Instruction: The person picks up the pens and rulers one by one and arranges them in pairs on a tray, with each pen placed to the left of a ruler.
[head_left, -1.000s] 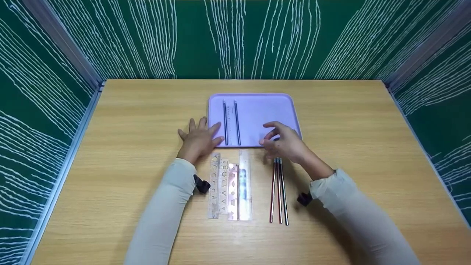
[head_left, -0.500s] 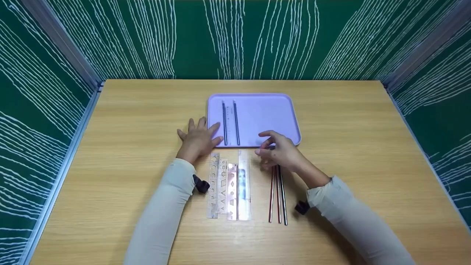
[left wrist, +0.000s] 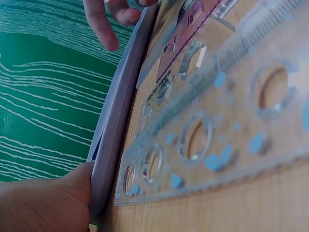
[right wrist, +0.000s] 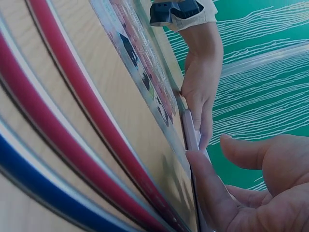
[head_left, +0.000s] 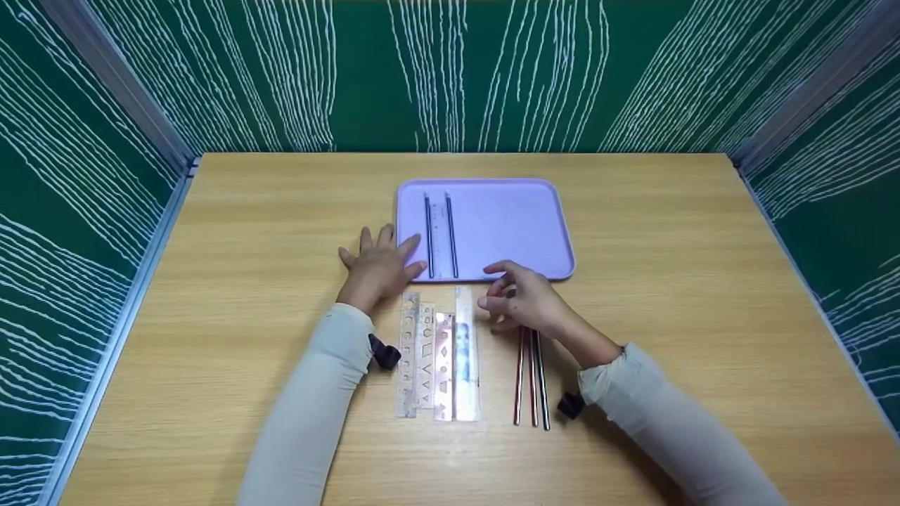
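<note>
1. Green walls (head_left: 380, 77) marked with white lines stand around the back and sides of the wooden table (head_left: 281, 218).
2. The lilac tray (head_left: 510, 225) lies flat towards the back of the table.
3. The left hand (head_left: 378, 267) is spread flat, thumb and forefinger over the tray's left rim near its front corner, the other fingers beside it; it grips nothing.
4. The right hand (head_left: 524, 299), fingers loosely bent and thumb apart, hovers just in front of the tray, over the far ends of three pencils; nothing shows in its grasp.
5. Four rulers lie side by side before the tray, left to right: one with round holes (head_left: 408, 358), one with cut-out shapes (head_left: 426, 358), a pink one (head_left: 444, 365) and a wide clear one (head_left: 467, 358).
6. In the tray's left part, a clear ruler (head_left: 439, 239) lies between two dark pencils (head_left: 452, 239).
7. The three pencils (head_left: 534, 386), two red and one blue, lie right of the rulers.
</note>
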The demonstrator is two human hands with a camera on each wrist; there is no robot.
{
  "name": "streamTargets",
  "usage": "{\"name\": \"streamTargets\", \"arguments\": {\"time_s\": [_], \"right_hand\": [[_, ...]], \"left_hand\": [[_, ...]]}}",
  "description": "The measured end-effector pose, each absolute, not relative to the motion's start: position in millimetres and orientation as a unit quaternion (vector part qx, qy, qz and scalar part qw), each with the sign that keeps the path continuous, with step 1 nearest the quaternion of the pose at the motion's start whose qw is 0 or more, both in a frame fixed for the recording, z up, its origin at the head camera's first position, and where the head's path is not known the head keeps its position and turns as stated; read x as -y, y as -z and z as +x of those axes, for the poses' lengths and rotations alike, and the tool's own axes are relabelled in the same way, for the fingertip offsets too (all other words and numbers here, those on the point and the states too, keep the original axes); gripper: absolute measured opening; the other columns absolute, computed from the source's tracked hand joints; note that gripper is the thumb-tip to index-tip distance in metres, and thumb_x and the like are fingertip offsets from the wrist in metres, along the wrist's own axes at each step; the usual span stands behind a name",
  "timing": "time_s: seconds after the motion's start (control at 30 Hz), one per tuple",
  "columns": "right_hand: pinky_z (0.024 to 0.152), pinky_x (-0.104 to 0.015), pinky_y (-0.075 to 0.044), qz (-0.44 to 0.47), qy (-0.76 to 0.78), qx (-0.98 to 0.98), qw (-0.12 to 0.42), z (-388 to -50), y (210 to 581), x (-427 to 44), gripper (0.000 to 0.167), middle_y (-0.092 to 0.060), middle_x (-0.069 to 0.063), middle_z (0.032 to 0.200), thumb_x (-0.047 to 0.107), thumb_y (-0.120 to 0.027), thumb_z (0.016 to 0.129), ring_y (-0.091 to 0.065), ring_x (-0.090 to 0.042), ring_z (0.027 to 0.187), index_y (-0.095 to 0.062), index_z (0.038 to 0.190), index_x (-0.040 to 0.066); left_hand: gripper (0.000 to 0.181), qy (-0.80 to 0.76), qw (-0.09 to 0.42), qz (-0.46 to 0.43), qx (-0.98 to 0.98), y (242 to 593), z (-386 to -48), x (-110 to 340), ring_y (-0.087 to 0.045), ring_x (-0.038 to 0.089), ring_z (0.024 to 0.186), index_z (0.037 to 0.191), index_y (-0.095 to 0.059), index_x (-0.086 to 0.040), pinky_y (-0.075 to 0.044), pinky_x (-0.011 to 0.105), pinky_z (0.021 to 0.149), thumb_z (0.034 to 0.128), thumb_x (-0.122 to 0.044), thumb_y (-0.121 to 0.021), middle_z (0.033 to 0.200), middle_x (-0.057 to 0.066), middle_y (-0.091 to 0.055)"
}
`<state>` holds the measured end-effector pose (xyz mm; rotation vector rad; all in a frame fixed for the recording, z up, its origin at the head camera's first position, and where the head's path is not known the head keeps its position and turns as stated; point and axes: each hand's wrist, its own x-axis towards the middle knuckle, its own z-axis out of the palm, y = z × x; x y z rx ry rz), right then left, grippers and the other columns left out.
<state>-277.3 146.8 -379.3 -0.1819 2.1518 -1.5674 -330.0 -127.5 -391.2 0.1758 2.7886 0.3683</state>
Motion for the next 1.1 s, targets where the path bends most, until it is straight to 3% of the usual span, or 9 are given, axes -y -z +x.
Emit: {"name": "streamTargets", "arguments": {"time_s": [0.6,1.1], "right_hand": [[0.067,-0.042,-0.065,-0.065,0.536,-0.809,0.235,-270.5,386.7,-133.7,0.062,-0.063,-0.015,0.105,0.005,-0.083,0.083,-0.068,-0.024,0.074,-0.055,0.138,0.002],[0.062,-0.034,-0.064,-0.089,0.470,-0.856,0.195,-270.4,390.2,-126.9,0.074,-0.065,-0.011,0.099,0.004,-0.093,0.068,-0.064,-0.020,0.080,-0.059,0.134,0.001]], "left_hand": [[0.065,-0.127,0.152,0.065,-0.978,392.6,-328.0,126.8,0.003,0.056,0.154,0.161,-0.023,-0.044,-0.004,0.088,0.108,0.1019,-0.065,-0.040,0.173,0.013,-0.007],[0.065,-0.133,0.153,0.060,-0.977,391.4,-328.5,126.2,0.005,0.054,0.155,0.161,-0.023,-0.045,-0.001,0.087,0.109,0.1018,-0.065,-0.041,0.173,0.012,-0.006]]}}
